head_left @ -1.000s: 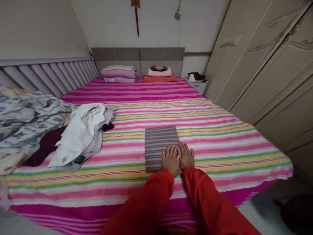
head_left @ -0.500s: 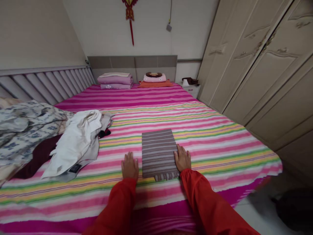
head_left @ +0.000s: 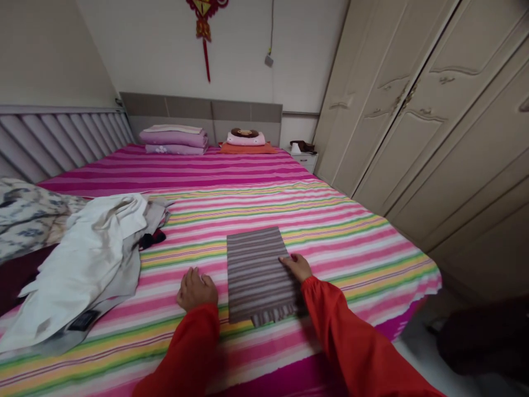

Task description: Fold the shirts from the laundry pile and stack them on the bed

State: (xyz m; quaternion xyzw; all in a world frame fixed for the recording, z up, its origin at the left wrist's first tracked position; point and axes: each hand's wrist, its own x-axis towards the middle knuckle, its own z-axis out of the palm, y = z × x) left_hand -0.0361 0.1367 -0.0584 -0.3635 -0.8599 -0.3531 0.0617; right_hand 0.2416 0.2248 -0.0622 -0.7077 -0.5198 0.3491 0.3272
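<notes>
A folded grey striped scarf [head_left: 258,275] with a fringe along its near edge lies on the striped bedspread [head_left: 330,231]. My right hand [head_left: 298,267] pinches the scarf's right edge between thumb and fingers. To the left of the scarf, my left hand [head_left: 196,290] rests over the bedspread, apart from the cloth. Its fingers are loosely bent, with nothing in them.
A heap of clothes with a white garment [head_left: 91,259] on top lies at the left. Folded purple bedding [head_left: 176,138] and a pink pillow [head_left: 246,139] sit by the headboard [head_left: 173,107]. A wardrobe [head_left: 397,127] stands along the right.
My right hand has gone from lying flat beside the scarf to pinching its right edge. My left hand has moved left, away from the scarf, and its fingers have bent. The view has shifted right.
</notes>
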